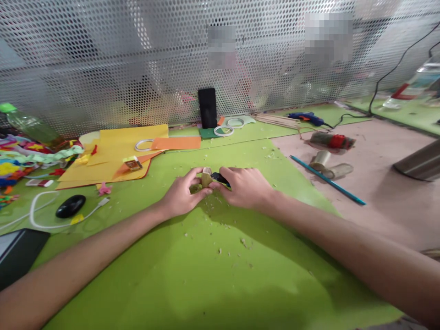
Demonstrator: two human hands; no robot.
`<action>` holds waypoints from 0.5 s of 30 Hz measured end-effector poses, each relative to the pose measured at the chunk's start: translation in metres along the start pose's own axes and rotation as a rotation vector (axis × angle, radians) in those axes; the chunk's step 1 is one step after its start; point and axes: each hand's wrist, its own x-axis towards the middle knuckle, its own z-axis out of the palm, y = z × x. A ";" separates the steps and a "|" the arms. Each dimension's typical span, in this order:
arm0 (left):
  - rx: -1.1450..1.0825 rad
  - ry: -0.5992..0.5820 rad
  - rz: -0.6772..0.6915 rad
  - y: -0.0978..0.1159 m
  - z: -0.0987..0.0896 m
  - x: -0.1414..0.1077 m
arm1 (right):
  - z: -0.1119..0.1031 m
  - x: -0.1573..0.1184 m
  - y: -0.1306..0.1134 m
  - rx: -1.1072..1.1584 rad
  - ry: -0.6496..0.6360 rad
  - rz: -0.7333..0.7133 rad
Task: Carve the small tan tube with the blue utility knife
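Observation:
Near the middle of the green table (192, 275), my left hand (182, 195) pinches a short tan-green bamboo piece (206, 178) between thumb and fingers. My right hand (245, 185) is wrapped round a black-handled knife (220, 178), and its front end meets the right side of the bamboo. The blade itself cannot be made out. Both hands are close together, with thumbs near the piece. Pale shavings (244, 243) lie scattered on the tabletop below and around them.
Bamboo tubes (338, 171), a blue pencil (328, 179) and a glue gun (305, 118) lie to the right. Yellow paper (103, 156), a black mouse (70, 206) and a white cable (32, 211) are on the left. A phone (207, 107) leans against the perforated metal screen (165, 55).

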 end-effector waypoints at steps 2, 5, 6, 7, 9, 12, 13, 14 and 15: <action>0.011 -0.005 0.016 -0.001 0.000 0.001 | 0.000 0.000 0.000 -0.008 -0.007 0.015; 0.023 0.005 0.026 -0.002 0.000 0.001 | 0.002 0.001 0.001 -0.029 -0.022 0.048; 0.026 0.008 0.025 -0.003 0.000 0.002 | 0.002 0.001 0.001 -0.035 -0.023 0.055; 0.029 0.010 0.025 -0.003 0.000 0.002 | 0.003 0.001 0.001 -0.038 -0.024 0.057; 0.031 0.007 0.034 -0.003 0.001 0.002 | 0.003 0.002 0.001 -0.036 -0.023 0.055; 0.039 0.004 0.034 -0.005 0.001 0.002 | 0.002 0.002 0.001 -0.019 -0.020 0.057; 0.038 0.002 0.028 -0.006 0.002 0.001 | 0.002 0.002 0.001 -0.013 -0.016 0.062; 0.030 0.000 0.025 -0.006 0.002 0.001 | 0.001 0.002 0.001 -0.007 -0.011 0.069; 0.014 -0.003 0.025 -0.007 0.002 0.001 | 0.001 0.002 0.001 -0.001 -0.005 0.076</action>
